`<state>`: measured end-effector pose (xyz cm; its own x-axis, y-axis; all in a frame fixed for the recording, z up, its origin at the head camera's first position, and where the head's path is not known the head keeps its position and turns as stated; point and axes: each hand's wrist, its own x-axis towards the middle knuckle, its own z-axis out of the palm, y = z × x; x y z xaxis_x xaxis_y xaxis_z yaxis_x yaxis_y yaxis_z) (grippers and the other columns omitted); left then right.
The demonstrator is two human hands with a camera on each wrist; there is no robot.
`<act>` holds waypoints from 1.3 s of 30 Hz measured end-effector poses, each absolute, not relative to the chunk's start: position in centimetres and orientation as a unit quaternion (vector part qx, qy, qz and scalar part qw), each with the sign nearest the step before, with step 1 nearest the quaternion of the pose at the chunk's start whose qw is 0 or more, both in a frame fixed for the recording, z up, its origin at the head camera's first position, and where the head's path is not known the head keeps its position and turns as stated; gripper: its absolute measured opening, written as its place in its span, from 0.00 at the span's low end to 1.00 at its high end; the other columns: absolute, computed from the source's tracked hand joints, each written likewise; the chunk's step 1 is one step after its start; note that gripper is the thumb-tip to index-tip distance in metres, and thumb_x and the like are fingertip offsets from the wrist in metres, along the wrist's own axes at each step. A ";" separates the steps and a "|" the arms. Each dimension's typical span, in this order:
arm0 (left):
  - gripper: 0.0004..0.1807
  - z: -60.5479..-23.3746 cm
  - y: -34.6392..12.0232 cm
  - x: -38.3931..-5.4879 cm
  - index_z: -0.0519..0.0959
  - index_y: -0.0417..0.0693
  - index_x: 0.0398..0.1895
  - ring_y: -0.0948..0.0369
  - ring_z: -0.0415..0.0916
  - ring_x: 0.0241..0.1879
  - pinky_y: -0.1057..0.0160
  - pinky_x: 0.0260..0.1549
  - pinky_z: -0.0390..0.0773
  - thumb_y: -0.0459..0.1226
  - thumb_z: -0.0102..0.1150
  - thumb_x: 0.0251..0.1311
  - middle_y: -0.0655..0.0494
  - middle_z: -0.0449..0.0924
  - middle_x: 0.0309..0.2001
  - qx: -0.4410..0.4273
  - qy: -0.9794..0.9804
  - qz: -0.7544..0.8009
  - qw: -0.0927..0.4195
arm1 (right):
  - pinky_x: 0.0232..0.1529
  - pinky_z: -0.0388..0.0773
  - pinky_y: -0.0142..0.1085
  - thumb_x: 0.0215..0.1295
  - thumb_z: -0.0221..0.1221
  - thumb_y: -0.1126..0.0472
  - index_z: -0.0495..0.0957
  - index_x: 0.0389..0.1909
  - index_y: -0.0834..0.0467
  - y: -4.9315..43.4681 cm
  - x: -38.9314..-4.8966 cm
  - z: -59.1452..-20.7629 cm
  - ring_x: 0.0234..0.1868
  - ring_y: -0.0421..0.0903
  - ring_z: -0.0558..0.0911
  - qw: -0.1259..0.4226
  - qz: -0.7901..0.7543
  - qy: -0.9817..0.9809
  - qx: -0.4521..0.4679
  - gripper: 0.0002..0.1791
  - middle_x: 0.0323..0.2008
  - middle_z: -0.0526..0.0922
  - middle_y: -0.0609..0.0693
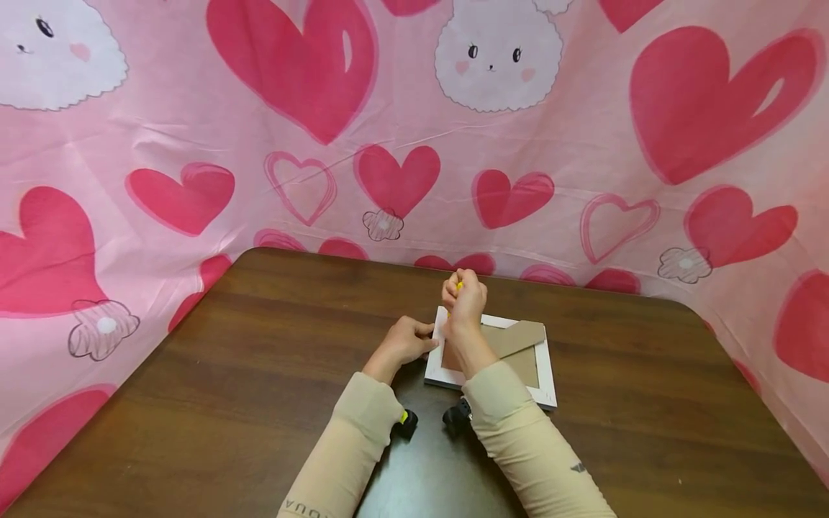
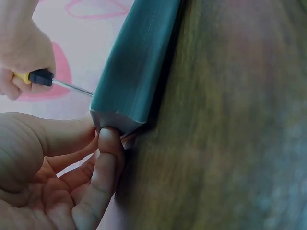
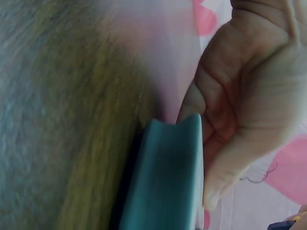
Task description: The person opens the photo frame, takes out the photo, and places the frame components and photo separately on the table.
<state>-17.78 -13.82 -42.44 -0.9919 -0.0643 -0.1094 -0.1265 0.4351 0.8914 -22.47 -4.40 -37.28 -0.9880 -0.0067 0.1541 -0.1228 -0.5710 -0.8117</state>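
- One wooden table (image 1: 259, 403) is shown across the full width, with a pink heart-printed cloth (image 1: 570, 144) hung behind it.
- At the left, the left hand (image 1: 406, 339) is set against the picture frame; in the left wrist view the frame's edge is pinched between thumb and fingers, close to a corner.
- At the centre, the frame (image 1: 547, 367) is laid on the table with its white-rimmed back turned up; its side is seen as teal in the wrist views.
- Above the frame's left part, the right hand (image 1: 465, 302) is closed in a fist around the yellow-and-black handle of a screwdriver (image 2: 41, 77). The metal shaft is directed toward the frame's back; its tip is hidden, so contact cannot be confirmed.
- Toward the right, the brown backing board (image 1: 527, 367) is seen within the rim, with the stand (image 1: 523, 337) lying slantwise over it.
- Progress, as judged: the frame has been turned over and steadied, and the tool taken up. The work at the rim is considered unfinished. The board is apparently seated; whether its fastenings are loosened or secured cannot be told.
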 end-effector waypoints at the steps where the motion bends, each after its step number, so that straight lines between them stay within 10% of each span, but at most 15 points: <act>1: 0.21 -42.5 -13.8 -17.8 0.79 0.38 0.58 0.65 0.75 0.20 0.70 0.24 0.75 0.30 0.65 0.60 0.42 0.87 0.38 -0.057 0.844 0.532 0.029 | 0.15 0.41 0.27 0.67 0.39 0.63 0.55 0.05 0.52 -4.2 -22.6 -37.3 0.08 0.33 0.51 0.030 0.889 -0.452 0.067 0.27 0.06 0.54 0.38; 39: 0.21 -43.0 -14.1 -17.8 0.79 0.35 0.58 0.64 0.72 0.20 0.70 0.24 0.74 0.28 0.64 0.60 0.56 0.76 0.21 -0.054 0.802 0.593 0.051 | 0.20 0.53 0.31 0.73 0.36 0.54 0.57 0.08 0.52 2.3 -24.9 -37.4 0.10 0.41 0.56 -0.097 0.918 -0.383 -0.028 0.28 0.08 0.58 0.44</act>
<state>-17.75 -14.11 -42.98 -0.9892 -0.0260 -0.1445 -0.1457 0.2917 0.9453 -24.94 2.27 -37.37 -0.9797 -0.1567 -0.1249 0.1990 -0.6881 -0.6978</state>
